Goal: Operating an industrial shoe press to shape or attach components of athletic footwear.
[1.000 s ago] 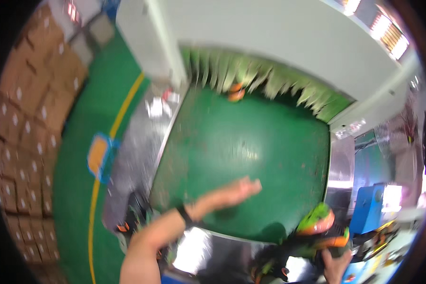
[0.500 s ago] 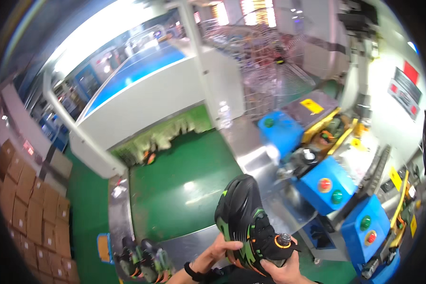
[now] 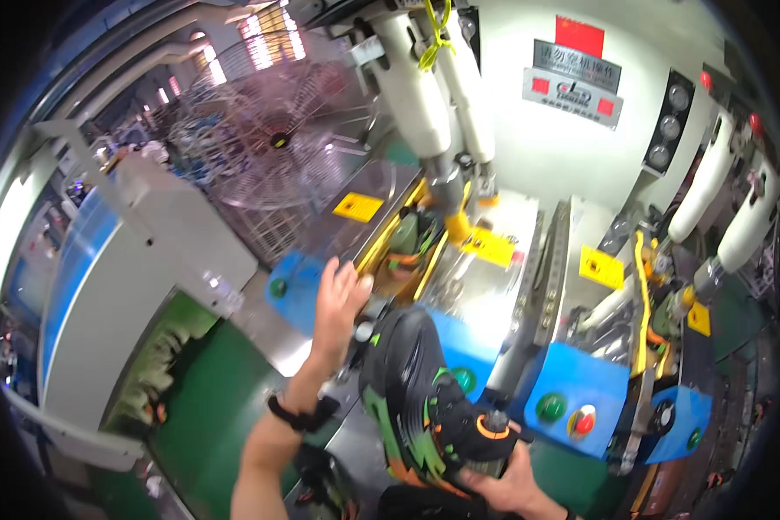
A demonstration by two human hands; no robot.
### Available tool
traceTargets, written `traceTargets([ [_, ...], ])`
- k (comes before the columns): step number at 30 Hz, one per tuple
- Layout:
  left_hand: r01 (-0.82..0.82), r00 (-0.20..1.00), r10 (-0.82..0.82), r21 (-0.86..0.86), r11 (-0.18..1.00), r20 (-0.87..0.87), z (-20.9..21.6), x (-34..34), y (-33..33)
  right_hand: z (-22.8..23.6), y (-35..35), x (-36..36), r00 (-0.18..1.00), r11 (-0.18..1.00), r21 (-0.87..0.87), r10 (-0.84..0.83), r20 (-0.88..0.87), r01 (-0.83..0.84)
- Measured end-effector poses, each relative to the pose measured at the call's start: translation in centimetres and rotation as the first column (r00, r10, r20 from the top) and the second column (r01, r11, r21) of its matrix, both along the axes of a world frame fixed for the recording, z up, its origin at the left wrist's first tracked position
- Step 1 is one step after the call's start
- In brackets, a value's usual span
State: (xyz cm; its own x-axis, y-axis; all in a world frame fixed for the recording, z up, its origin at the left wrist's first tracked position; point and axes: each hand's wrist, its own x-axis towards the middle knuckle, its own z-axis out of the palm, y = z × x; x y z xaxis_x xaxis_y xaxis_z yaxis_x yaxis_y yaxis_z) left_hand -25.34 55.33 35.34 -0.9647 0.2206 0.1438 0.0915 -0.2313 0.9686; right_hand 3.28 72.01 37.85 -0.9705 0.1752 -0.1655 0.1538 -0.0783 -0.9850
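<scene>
A black, green and orange sports shoe (image 3: 403, 381) is held before me, toe pointing away and sole turned partly to the left. My right hand (image 3: 513, 482) grips it at the heel, below a dark knob with an orange ring (image 3: 492, 425) that stands in the collar. Off the shoe, my left hand (image 3: 336, 308) is raised with fingers stretched out, close to a blue control box (image 3: 293, 290) with a green button. Beyond that hand, another green and black shoe (image 3: 407, 238) sits inside a yellow-edged pressing machine; its lower part is hidden.
White cylinders (image 3: 412, 95) stand over the press. Two more blue button boxes (image 3: 576, 394) (image 3: 680, 425) are to the right. At left is a conveyor's white housing (image 3: 113, 295) with a green belt (image 3: 212, 412). A large wire-guarded fan (image 3: 277, 139) stands behind. More shoes (image 3: 325, 485) lie below my left forearm.
My view has swung right toward the press. My left hand has let go of the shoe and reached forward to the machine. My right hand still holds the shoe.
</scene>
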Motion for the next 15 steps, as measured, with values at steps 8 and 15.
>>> traceTargets([
  [8, 0.248, 0.946, -0.325, -0.608, 0.754, -0.017, -6.5, -22.0, 9.5, 1.7, -2.3, -4.6, 0.939, 0.955, 0.243, -0.23, 0.256, 0.168],
  [15, 0.578, 0.762, -0.582, 0.106, 0.809, 0.285, -0.3, -24.8, 1.1, 1.2, -3.8, -8.6, 0.917, 0.909, 0.162, -0.397, 0.05, 0.384],
])
